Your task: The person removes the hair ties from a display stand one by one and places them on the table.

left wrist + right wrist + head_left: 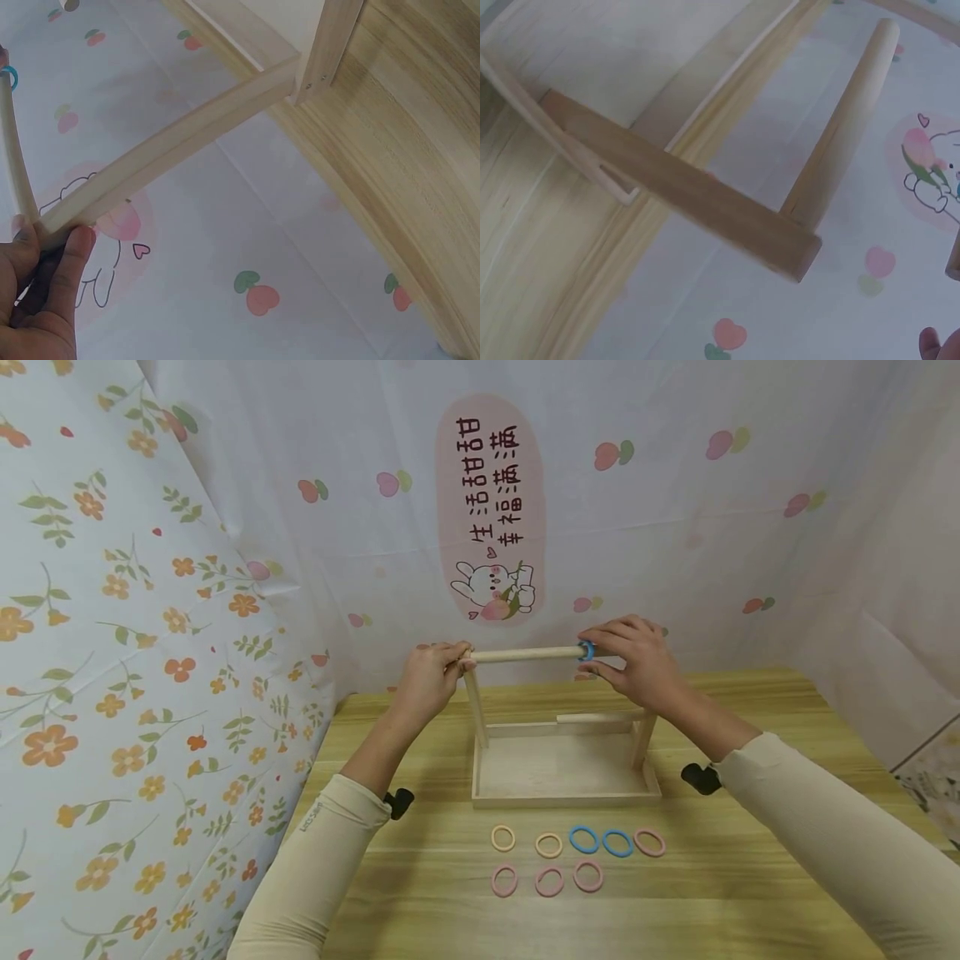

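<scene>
A wooden rack stands on the table, with a shallow tray base [566,795], a left post [476,706] and a right post [643,739]. My left hand [431,677] grips the top of the left post, where an upper rod [525,654] joins it; the left wrist view shows thumb and fingers at that corner [52,232]. At the upper rod's free right end, my right hand [637,660] pinches a blue ring [586,650] between thumb and fingers. Another rod [847,120] juts from the right post. Only fingertips of the right hand [945,346] enter the right wrist view.
In front of the rack lie two yellow rings [503,838], two more blue rings [584,839] and several pink rings [588,876]. The wooden table [420,910] meets a printed cloth backdrop [360,527] behind; a floral cloth [165,652] hangs at the left.
</scene>
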A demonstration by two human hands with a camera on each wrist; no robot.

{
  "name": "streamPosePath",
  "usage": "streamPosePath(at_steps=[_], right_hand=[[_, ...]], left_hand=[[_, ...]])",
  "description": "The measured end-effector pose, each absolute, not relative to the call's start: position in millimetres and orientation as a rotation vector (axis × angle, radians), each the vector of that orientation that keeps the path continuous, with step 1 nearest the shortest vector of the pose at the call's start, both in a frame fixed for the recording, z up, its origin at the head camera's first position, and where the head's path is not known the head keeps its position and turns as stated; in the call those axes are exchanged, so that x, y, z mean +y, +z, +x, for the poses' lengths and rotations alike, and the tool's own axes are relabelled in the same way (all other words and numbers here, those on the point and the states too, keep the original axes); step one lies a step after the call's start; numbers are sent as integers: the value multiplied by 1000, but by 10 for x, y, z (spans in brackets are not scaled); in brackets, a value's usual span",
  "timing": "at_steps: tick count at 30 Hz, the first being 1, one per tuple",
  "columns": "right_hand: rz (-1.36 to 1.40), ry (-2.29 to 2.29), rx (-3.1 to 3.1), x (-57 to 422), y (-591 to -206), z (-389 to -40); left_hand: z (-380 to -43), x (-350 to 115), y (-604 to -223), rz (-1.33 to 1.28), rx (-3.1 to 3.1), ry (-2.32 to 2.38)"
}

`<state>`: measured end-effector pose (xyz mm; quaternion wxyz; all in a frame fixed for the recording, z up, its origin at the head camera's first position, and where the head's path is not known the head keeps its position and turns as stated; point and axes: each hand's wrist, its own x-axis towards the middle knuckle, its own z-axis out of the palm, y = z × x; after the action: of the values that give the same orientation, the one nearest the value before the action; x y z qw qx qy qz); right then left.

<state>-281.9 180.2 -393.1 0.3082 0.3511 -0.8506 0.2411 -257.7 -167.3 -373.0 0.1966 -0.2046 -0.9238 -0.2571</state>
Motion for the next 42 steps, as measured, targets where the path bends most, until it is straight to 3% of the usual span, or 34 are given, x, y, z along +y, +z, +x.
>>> streamPosePath(at_steps=[42], right_hand=[[838,547,-2157,2432,-4029,-2703]], left_hand=[[-2533,-1659,-3704,-549,-2612,-755]])
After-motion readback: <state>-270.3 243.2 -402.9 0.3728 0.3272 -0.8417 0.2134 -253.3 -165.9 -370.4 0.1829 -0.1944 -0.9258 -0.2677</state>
